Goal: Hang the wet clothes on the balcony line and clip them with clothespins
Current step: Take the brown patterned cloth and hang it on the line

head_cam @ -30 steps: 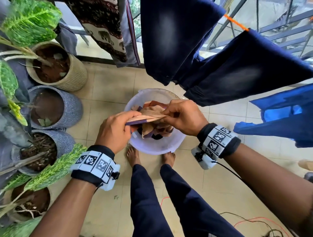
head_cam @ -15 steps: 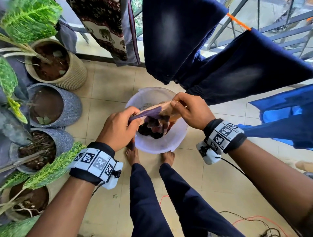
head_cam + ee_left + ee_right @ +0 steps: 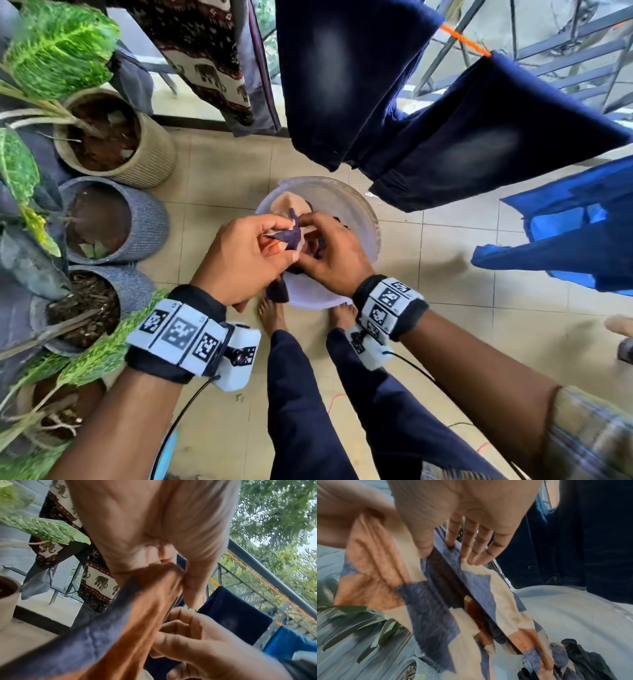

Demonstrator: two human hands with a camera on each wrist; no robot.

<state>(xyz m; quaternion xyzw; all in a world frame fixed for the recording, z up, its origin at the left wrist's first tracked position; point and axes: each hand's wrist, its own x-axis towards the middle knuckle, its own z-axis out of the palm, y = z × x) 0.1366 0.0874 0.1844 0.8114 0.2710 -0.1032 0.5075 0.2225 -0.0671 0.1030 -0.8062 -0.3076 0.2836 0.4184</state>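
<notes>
Patchwork cloth (image 3: 291, 236), in purple, orange and cream blocks, is held up between both hands directly above the white basin (image 3: 363, 219) on the tiled floor (image 3: 219, 178). Left hand (image 3: 246, 260) has its fingers (image 3: 193, 588) curled round a bunched orange and purple fold. Right hand (image 3: 334, 255) pinches the cloth's edge between thumb and fingers (image 3: 471, 545), just beside the left. Below the fingers the cloth trails down into the basin, next to a dark garment (image 3: 587, 660). Beyond the fingers, dark blue jeans (image 3: 346, 85) and a blue garment (image 3: 575, 240) hang on the orange line (image 3: 466, 40).
</notes>
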